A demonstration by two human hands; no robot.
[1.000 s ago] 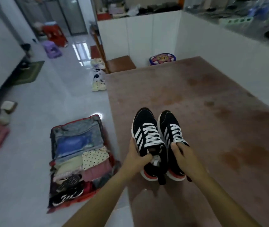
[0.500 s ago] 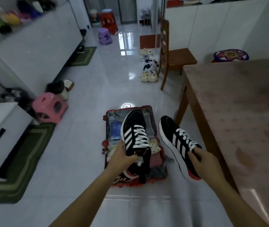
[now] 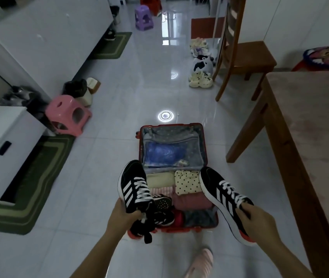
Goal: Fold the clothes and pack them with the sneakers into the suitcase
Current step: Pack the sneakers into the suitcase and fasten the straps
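Observation:
My left hand (image 3: 124, 214) grips a black sneaker (image 3: 133, 187) with white stripes and laces by its heel, toe pointing away. In my right hand (image 3: 254, 216) is the matching sneaker (image 3: 221, 195), held at the collar and tilted on its side. Both hang above the near end of the open red suitcase (image 3: 204, 137) on the floor. Folded clothes (image 3: 187, 184) fill its near half, among them a cream piece, a dotted one and a pink one. Another pair of black sneakers (image 3: 162, 209) lies in its near left corner. The far half has a zipped mesh cover over something blue.
A wooden table (image 3: 310, 141) stands on the right, a wooden chair (image 3: 240, 55) beyond it. A pink stool (image 3: 67, 115), green mats (image 3: 27, 189) and white cabinets line the left. Shoes (image 3: 200, 81) sit on the tiles by the chair. A pink slipper (image 3: 201, 261) shows below.
The sneakers were lifted off the table and carried left over the suitcase. The pair has separated, one per hand, and my view has turned toward the floor.

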